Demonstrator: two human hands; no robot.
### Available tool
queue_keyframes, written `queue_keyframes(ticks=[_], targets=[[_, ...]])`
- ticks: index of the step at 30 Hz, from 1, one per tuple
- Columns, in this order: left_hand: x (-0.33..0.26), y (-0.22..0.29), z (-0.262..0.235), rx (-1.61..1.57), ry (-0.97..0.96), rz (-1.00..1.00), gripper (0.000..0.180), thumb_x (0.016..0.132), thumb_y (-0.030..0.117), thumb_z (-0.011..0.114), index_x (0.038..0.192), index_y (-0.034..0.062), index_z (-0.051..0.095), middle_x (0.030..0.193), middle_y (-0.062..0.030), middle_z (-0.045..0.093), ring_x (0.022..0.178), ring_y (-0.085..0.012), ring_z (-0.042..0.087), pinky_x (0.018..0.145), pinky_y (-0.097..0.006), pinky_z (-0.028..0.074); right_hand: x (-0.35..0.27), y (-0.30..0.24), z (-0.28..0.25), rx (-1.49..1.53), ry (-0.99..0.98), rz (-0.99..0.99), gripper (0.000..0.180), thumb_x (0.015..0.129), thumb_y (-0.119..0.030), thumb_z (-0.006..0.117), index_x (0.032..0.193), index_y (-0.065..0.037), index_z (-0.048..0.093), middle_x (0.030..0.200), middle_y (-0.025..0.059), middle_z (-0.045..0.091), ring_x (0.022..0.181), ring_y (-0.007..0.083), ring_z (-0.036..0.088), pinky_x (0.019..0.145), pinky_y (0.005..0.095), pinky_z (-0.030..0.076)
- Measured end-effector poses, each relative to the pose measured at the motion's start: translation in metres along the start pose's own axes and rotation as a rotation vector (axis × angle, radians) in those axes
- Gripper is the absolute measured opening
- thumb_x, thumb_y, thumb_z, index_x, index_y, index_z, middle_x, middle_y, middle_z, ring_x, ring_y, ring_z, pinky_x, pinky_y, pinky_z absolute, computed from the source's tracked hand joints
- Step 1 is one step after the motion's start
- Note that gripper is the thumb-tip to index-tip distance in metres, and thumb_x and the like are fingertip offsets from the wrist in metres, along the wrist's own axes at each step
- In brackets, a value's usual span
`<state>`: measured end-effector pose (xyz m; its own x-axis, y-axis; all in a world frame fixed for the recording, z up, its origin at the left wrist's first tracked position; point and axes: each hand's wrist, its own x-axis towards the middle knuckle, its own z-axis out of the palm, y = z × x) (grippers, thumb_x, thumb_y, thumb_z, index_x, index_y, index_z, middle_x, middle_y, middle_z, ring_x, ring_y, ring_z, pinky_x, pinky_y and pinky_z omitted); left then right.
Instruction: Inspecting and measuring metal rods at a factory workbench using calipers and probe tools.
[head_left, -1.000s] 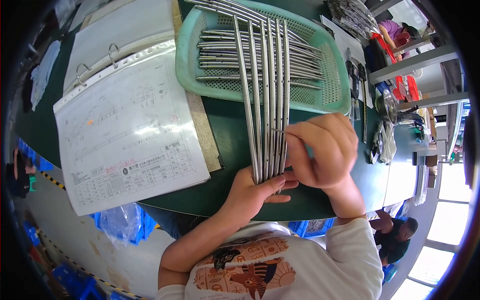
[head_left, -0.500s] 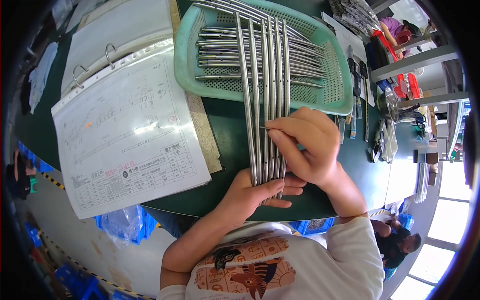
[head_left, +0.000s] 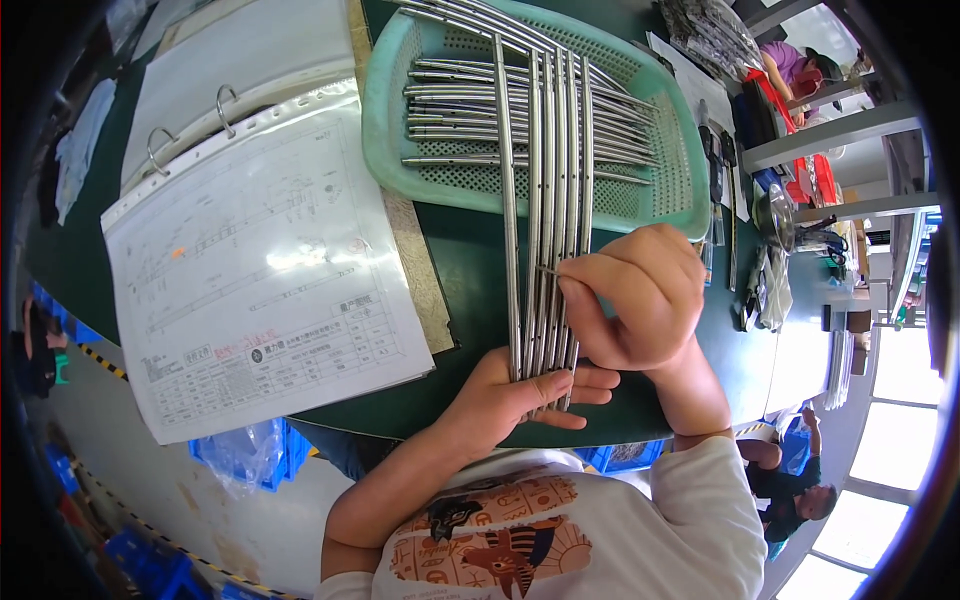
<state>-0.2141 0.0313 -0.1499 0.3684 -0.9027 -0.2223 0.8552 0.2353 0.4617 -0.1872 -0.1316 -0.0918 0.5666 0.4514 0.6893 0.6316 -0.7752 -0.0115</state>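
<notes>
Several slim metal tubes (head_left: 537,190) with small holes along them are fanned in my left hand (head_left: 500,395). Its thumb lies across their lower ends, with the fingers behind. The leftmost tube stands apart, and the others run close together. My right hand (head_left: 640,295) is at the right of the tubes, thumb and forefinger pinched on a thin metal pin (head_left: 547,270). The pin's tip reaches over the tubes near small holes; whether it enters one I cannot tell. Beyond the hands, a pale green perforated basket (head_left: 383,150) holds more metal tubes (head_left: 455,122), partly behind the held ones.
A ring binder with a technical drawing sheet (head_left: 270,270) lies left on the green table (head_left: 450,235). Calipers (head_left: 712,150) and small tools lie right of the basket. Blue crates (head_left: 290,450) stand below the table edge. Other people (head_left: 795,495) are at the right.
The second tube from the left now sits close to the others, leaving only the leftmost apart. My right hand and the pin have shifted slightly right and down in the view.
</notes>
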Motion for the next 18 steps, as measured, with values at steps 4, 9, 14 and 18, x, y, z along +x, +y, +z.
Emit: queue_keyframes(ticks=[4,9,14,18], targets=[[0.000,-0.001,-0.001,-0.008,0.012,-0.001,0.039,0.090,0.019,0.048,0.121,-0.0042,0.042,0.112,-0.0196,0.056,0.102,-0.0272,0.057,0.078,-0.035,0.051,0.000,-0.002,0.001,0.052,0.024,0.039,0.018,0.056,-0.008,0.065,0.073,-0.007,0.059,0.061,0.0006,0.051,0.046,0.0170,0.048,0.043,0.0275,0.035],[-0.001,0.000,0.000,-0.002,-0.012,-0.002,0.043,0.089,0.019,0.049,0.125,-0.0032,0.038,0.112,-0.0191,0.056,0.103,-0.0269,0.056,0.078,-0.035,0.050,0.007,0.003,0.007,0.125,0.012,0.037,0.014,0.063,-0.006,0.062,0.075,-0.005,0.057,0.071,0.0059,0.060,0.062,0.0217,0.057,0.055,0.0303,0.041],[-0.002,0.002,-0.001,-0.015,-0.009,-0.018,0.046,0.089,0.019,0.050,0.126,-0.0030,0.036,0.112,-0.0194,0.056,0.104,-0.0269,0.056,0.079,-0.036,0.050,0.013,0.004,0.008,0.146,-0.109,0.058,0.007,0.071,-0.003,0.056,0.078,-0.004,0.055,0.082,0.0103,0.065,0.081,0.0274,0.062,0.078,0.0397,0.043],[-0.002,0.001,-0.001,-0.035,-0.008,-0.028,0.047,0.088,0.019,0.051,0.127,-0.0029,0.036,0.112,-0.0200,0.055,0.104,-0.0272,0.055,0.079,-0.036,0.050,0.008,0.004,0.012,0.222,-0.065,0.127,0.009,0.068,-0.005,0.060,0.076,-0.006,0.056,0.083,0.0058,0.065,0.083,0.0258,0.063,0.079,0.0395,0.044]])
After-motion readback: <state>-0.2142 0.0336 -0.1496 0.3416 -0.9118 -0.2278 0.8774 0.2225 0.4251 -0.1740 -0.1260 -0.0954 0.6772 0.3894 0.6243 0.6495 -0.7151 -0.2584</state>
